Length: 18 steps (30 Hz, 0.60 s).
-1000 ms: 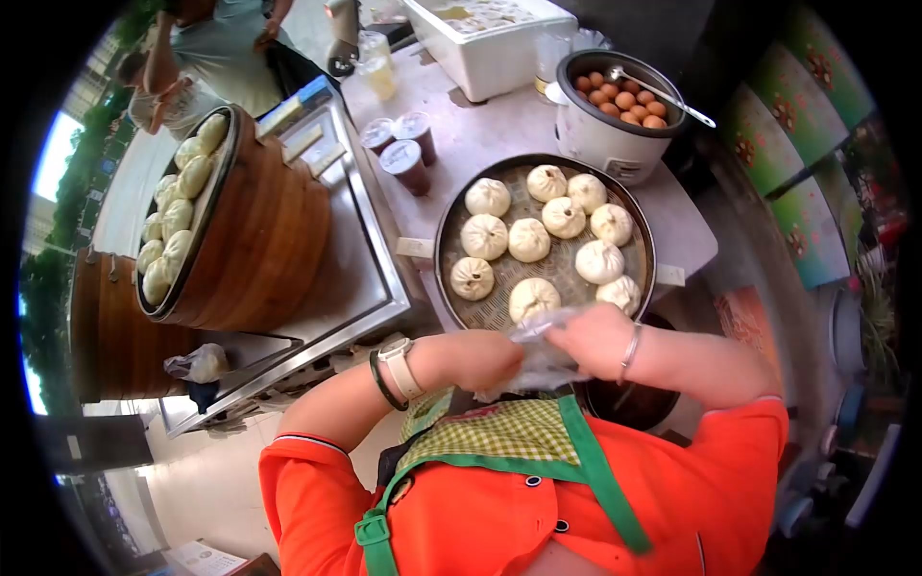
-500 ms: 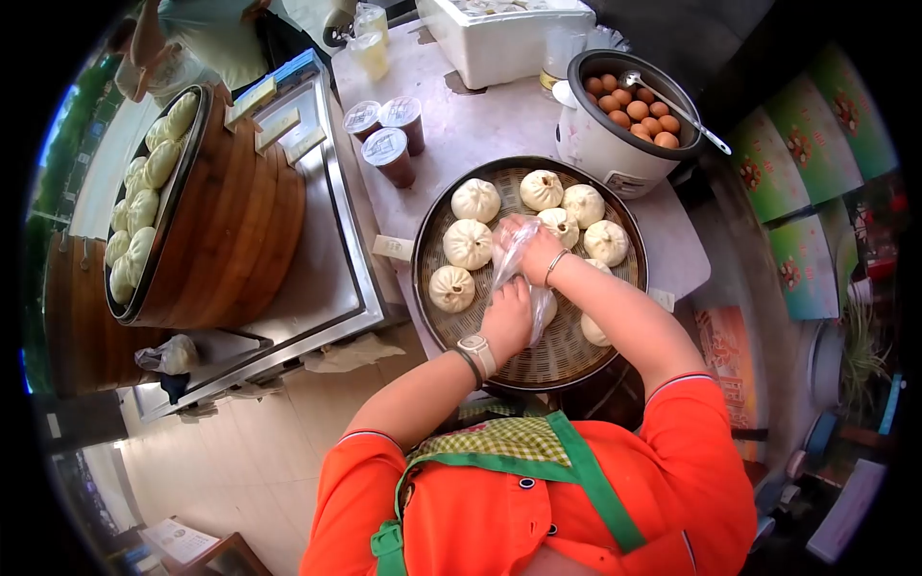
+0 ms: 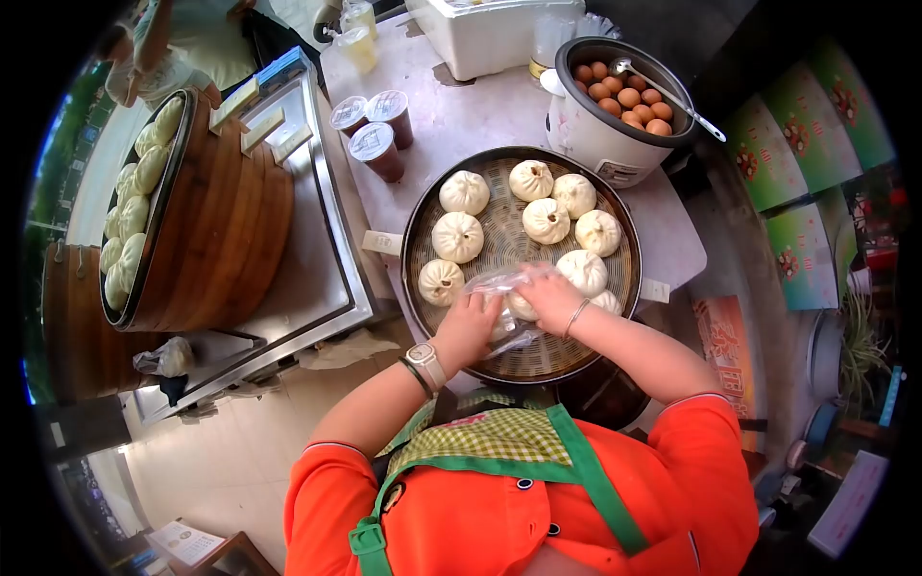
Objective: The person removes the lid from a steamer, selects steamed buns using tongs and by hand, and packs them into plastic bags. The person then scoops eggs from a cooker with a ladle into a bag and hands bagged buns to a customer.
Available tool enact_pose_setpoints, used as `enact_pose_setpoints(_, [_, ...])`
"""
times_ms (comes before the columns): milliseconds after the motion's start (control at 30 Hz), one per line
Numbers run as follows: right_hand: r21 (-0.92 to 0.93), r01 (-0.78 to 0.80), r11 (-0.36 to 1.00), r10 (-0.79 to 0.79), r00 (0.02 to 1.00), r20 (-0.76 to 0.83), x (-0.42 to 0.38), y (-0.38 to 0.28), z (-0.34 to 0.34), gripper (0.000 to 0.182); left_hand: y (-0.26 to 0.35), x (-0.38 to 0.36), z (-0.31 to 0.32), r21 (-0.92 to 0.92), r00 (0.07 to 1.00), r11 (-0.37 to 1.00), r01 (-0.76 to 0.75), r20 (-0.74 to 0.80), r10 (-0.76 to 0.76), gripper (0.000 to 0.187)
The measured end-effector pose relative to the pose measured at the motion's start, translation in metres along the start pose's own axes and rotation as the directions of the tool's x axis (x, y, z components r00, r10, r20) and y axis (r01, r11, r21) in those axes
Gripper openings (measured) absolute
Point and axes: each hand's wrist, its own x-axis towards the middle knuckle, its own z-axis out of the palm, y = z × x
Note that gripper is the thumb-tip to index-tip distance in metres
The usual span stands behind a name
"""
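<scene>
**Head view: both hands close on a clear bag over the steamer tray**

Head view shows the left hand [image 3: 468, 324] and the right hand [image 3: 547, 296] meeting above the near half of the round steamer tray [image 3: 423, 206]. Between them sits a clear plastic bag [image 3: 499, 288], crumpled and partly spread, with a white bun [image 3: 521, 306] showing through it. The left hand's fingers are curled around the bag's near-left edge, pinching the film. The right hand's fingers are bent down over the bag and the bun under it; they look closed on the two together, though the film hides exactly where each fingertip lies. A watch and a dark band sit on the left wrist, a thin bangle on the right.

The bag and its bun lie inside the tray, near its front rim. Loose buns [image 3: 545, 220] fill the far part of the tray. The tray rests on a pale tabletop [image 3: 461, 106]. Beyond it stands a rice cooker [image 3: 600, 134] filled with brown eggs and a ladle. Three sealed cups [image 3: 375, 152] stand to the far left of the tray. Further left, a wooden steamer [image 3: 240, 211] holds more buns.
</scene>
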Motion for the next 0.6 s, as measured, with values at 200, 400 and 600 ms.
enact_pose_setpoints(200, [0.592,-0.152,0.791,0.123,0.988,0.09,-0.004,0.014,-0.038,0.056,-0.015,0.005,-0.001,-0.588,0.981,0.797,0.137,-0.028,-0.189,0.066])
enact_pose_setpoints(400, [0.834,-0.459,-0.306,0.334,0.768,0.546,-0.003,0.024,-0.01,0.069,-0.013,0.004,-0.011,-0.916,0.793,-0.134,0.379,0.396,-0.464,0.057])
enact_pose_setpoints(600, [0.888,-0.241,0.393,0.731,0.668,-0.142,-0.01,-0.007,0.04,0.055,0.004,0.013,0.008,-0.472,0.755,0.772,0.425,-0.286,-0.59,0.06])
